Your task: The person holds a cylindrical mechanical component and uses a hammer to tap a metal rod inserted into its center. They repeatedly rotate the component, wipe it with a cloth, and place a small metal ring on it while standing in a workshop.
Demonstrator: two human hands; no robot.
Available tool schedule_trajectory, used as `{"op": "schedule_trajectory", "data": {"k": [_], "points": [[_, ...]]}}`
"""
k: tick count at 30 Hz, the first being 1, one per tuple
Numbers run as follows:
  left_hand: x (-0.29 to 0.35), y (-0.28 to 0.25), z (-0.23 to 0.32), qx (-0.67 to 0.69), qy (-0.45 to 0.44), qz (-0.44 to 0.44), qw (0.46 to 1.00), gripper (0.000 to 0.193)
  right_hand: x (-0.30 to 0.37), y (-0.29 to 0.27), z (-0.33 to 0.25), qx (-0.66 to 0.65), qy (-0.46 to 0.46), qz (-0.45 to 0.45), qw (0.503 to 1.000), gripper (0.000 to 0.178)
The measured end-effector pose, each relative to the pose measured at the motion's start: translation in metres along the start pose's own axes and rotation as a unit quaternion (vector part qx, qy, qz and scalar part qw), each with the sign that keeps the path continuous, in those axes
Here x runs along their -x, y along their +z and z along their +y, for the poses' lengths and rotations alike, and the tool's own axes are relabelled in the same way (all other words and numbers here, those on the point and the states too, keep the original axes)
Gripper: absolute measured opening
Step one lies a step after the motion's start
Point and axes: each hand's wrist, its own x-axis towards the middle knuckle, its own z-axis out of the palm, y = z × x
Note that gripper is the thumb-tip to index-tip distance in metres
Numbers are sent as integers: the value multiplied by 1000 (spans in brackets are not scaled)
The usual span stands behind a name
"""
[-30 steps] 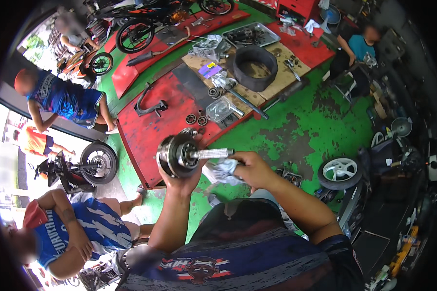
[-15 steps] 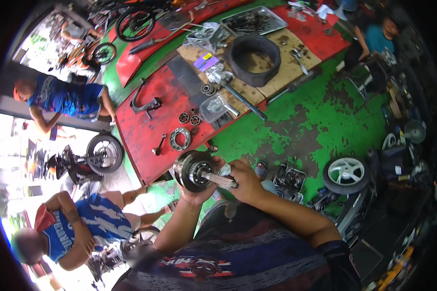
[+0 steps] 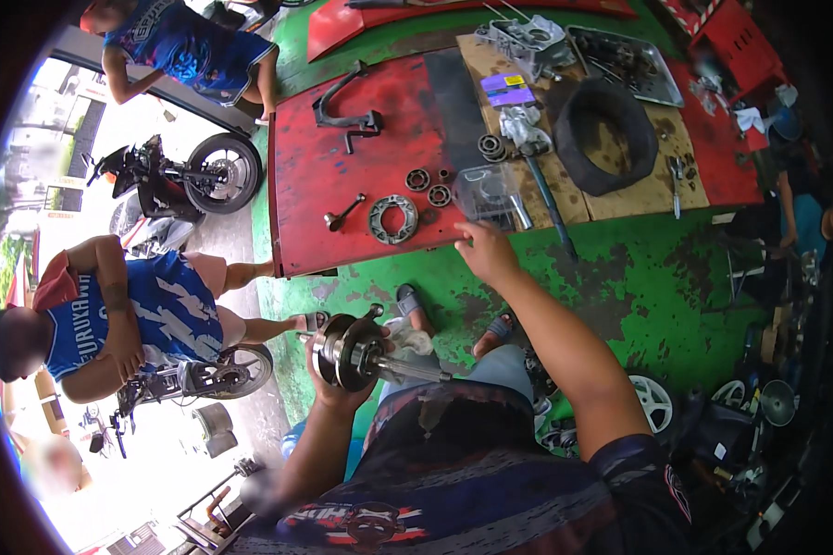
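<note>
While the left hand [image 3: 338, 393] grips the crankshaft [image 3: 352, 351], its shaft pointing right and slightly down, the open right hand [image 3: 487, 254] reaches over the red bench [image 3: 342, 199].

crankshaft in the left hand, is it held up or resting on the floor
Held up. The crankshaft sits in the left hand above the lap, its shaft roughly level, clear of the green floor.

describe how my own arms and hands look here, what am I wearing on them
Both forearms are bare: no gloves, watch or wristbands show on the left hand or the right hand. Short dark sleeves end near the elbows, part of a dark shirt with a red and white print.
</note>
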Motion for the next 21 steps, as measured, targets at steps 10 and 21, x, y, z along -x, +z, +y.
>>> {"op": "schedule_trajectory", "data": {"k": [10, 21], "points": [[32, -53, 68, -31, 39, 99, 994, 63, -95, 98, 12, 246, 45, -112, 962, 44], [11, -97, 104, -2, -4, 160, 987, 59, -111, 56, 24, 143, 104, 151, 972, 48]]}}
